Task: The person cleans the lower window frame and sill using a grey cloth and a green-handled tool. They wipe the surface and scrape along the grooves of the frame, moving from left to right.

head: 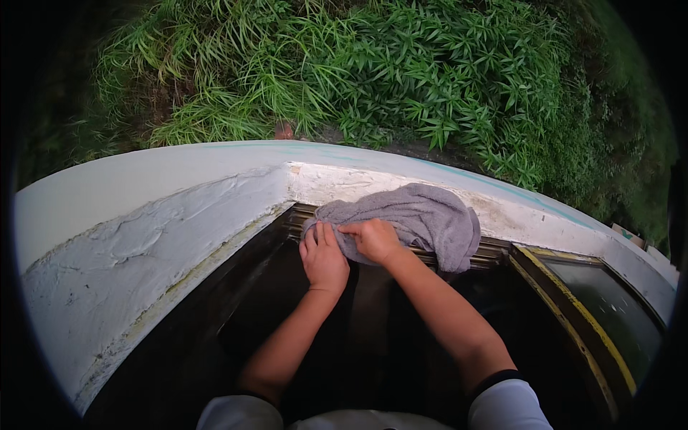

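A grey terry towel lies bunched over the metal window track and up against the white sill. My left hand grips the towel's left end, fingers bent over the track. Close beside it, my right hand has its index finger stretched out, pressing a fold of the same cloth toward the left. Its other fingers are curled, and what they hold is hidden. The towel's right end hangs loose over the track's inner edge.
A rough white plaster ledge borders the opening, with a plastered side at left. At right stands a sliding window pane in a frame with yellow strips. Beyond the outer edge, green plants grow below.
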Motion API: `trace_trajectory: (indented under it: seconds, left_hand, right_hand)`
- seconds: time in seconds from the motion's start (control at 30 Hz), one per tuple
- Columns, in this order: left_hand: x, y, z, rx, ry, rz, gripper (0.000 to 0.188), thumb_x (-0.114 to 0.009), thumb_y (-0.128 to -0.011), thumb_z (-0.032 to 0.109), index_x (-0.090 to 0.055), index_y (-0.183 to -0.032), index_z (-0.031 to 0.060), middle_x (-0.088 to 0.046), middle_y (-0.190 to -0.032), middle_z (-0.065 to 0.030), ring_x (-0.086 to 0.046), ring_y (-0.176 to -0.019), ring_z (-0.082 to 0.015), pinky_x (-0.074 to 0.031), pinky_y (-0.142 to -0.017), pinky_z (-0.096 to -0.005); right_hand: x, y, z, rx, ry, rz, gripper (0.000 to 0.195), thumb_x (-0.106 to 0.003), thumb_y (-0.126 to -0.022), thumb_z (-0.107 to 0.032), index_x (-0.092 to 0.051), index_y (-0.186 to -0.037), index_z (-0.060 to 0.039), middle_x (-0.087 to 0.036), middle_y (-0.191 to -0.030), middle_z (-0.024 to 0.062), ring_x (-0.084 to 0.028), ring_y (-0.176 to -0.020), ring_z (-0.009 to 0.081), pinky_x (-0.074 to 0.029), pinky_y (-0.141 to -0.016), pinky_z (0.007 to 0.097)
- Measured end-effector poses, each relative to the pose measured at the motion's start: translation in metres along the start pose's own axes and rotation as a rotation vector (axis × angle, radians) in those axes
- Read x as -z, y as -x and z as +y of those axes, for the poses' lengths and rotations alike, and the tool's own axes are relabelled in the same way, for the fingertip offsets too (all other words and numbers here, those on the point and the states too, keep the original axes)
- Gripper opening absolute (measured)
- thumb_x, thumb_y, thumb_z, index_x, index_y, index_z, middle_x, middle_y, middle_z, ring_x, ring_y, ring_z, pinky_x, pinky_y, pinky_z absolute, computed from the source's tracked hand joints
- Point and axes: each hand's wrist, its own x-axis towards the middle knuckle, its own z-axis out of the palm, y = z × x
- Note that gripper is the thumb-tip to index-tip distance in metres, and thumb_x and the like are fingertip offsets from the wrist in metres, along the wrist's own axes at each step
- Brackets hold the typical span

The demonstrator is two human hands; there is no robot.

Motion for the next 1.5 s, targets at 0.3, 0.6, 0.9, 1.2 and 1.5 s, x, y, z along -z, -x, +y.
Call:
trace_trajectory:
  seconds: [0.3, 0.6, 0.9, 1.2, 1.5]
  left_hand:
    - [0.026, -0.022, 0.058, -0.185, 0.847, 0.308, 0.02, -0.058, -0.083, -0.003, -0.063, -0.102, 0.0027, -0.066, -0.095, -0.0122, -0.063, -0.093, -0.0331, -0.049, -0.083, -0.0369]
    - [0.017, 0.029, 0.03, -0.003, 0.595, 0.242, 0.045, -0.064, -0.081, 0.007, -0.055, -0.125, 0.0035, -0.054, -0.124, -0.0157, -0.052, -0.112, -0.0364, -0.043, -0.096, -0.0437]
    - [-0.012, -0.017, 0.001, -0.009, 0.456, 0.174, 0.022, -0.064, -0.081, 0.01, -0.061, -0.102, 0.0062, -0.058, -0.088, -0.0131, -0.057, -0.087, -0.0311, -0.047, -0.078, -0.0432]
    - [-0.019, 0.063, -0.02, 0.431, 0.892, 0.327, 0.014, -0.058, -0.088, -0.002, -0.058, -0.102, 0.0003, -0.051, -0.085, -0.0053, -0.051, -0.071, -0.0123, -0.045, -0.063, -0.0243]
    - [-0.024, 0.093, -0.031, 0.238, 0.697, 0.113, 0.028, -0.062, -0.083, 0.001, -0.059, -0.11, 0.0022, -0.056, -0.101, -0.0134, -0.059, -0.087, -0.0254, -0.049, -0.075, -0.034]
  right_hand:
    - [-0.004, 0.01, 0.018, -0.359, -1.578, 0.499, 0.038, -0.054, -0.097, -0.01, -0.052, -0.134, -0.0034, -0.063, -0.07, 0.002, -0.05, -0.051, 0.0088, -0.039, -0.044, 0.0247]
    - [0.017, 0.084, 0.041, -0.565, -1.346, 0.354, 0.021, -0.06, -0.095, -0.017, -0.066, -0.11, -0.0045, -0.057, -0.065, 0.0002, -0.037, -0.043, 0.0063, -0.025, -0.038, 0.0223]
    - [0.069, 0.088, -0.026, -0.232, 0.313, 0.349, 0.023, -0.059, -0.089, -0.01, -0.065, -0.109, -0.0009, -0.065, -0.072, 0.0162, -0.063, -0.063, 0.0328, -0.05, -0.058, 0.0407]
    - [0.023, 0.026, -0.071, -0.036, 0.03, 0.111, 0.032, -0.054, -0.083, -0.004, -0.062, -0.113, -0.0086, -0.067, -0.087, 0.0222, -0.065, -0.079, 0.0409, -0.052, -0.071, 0.0491]
    - [-0.018, -0.028, -0.071, -0.082, 0.18, 0.115, 0.025, -0.056, -0.08, -0.006, -0.07, -0.1, -0.0115, -0.069, -0.091, 0.0165, -0.067, -0.079, 0.0364, -0.054, -0.071, 0.0462]
